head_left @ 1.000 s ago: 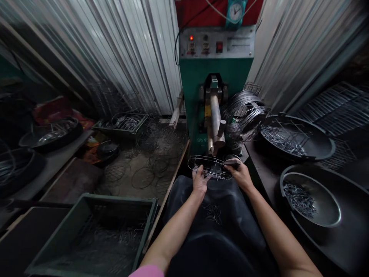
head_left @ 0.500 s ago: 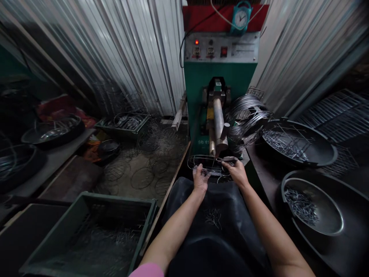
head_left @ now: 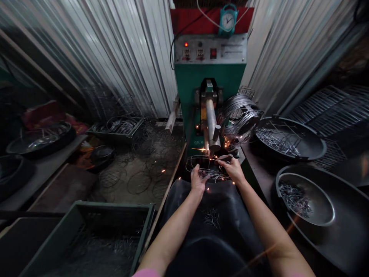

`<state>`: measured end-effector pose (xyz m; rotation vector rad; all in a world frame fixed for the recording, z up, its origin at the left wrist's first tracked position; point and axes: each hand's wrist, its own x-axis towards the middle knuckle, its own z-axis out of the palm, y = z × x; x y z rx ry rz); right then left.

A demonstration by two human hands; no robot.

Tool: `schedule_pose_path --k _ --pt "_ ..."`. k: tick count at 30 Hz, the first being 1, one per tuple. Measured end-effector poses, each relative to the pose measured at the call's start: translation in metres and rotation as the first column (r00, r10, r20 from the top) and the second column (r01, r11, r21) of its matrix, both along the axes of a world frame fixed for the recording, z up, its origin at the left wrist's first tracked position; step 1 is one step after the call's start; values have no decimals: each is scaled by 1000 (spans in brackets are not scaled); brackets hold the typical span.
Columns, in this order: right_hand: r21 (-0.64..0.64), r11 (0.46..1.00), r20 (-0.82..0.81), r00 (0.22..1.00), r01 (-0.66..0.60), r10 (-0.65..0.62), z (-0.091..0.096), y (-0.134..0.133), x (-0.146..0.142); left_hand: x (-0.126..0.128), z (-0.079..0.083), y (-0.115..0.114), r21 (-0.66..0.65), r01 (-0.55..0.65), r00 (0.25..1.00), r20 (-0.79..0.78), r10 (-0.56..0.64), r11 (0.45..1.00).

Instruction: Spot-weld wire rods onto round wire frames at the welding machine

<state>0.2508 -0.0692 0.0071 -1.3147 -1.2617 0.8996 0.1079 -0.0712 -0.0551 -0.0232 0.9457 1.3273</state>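
My left hand (head_left: pixel 197 180) grips the near left side of a round wire frame (head_left: pixel 212 175), thumb up and fingers beneath. The frame is tilted under the metal arm (head_left: pixel 211 125) of a green spot welder (head_left: pixel 190 84). On its right side, my right hand (head_left: pixel 235 170) is closed on a small dark tool (head_left: pixel 226 157) whose kind I cannot make out; its tip is by the frame's far rim. Bright sparks fly from under the electrode. Short wire pieces (head_left: pixel 211 218) lie on the dark apron (head_left: pixel 184 215) over my lap.
A wire coil (head_left: pixel 240 115) hangs right of the machine. Wide pans (head_left: pixel 319 152) and a bowl (head_left: pixel 327 209) of wire pieces stand at right. On the left are a green crate (head_left: pixel 86 206), a wire-filled tray (head_left: pixel 132 130) and rings (head_left: pixel 140 182) on the floor.
Sparks have burst out around the electrode and scattered over the frame, floor and lap. The view has shifted slightly. Both hands keep their hold on the wire frame and the dark tool.
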Motion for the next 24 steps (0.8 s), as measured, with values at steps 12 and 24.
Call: schedule_pose_path --k 12,24 --pt "-222 959 -245 962 -176 119 2 4 27 32 2 -48 126 67 831 -556 15 990" --pt "35 990 -468 873 -139 139 -49 -11 58 36 13 -52 70 111 814 -579 -50 991"
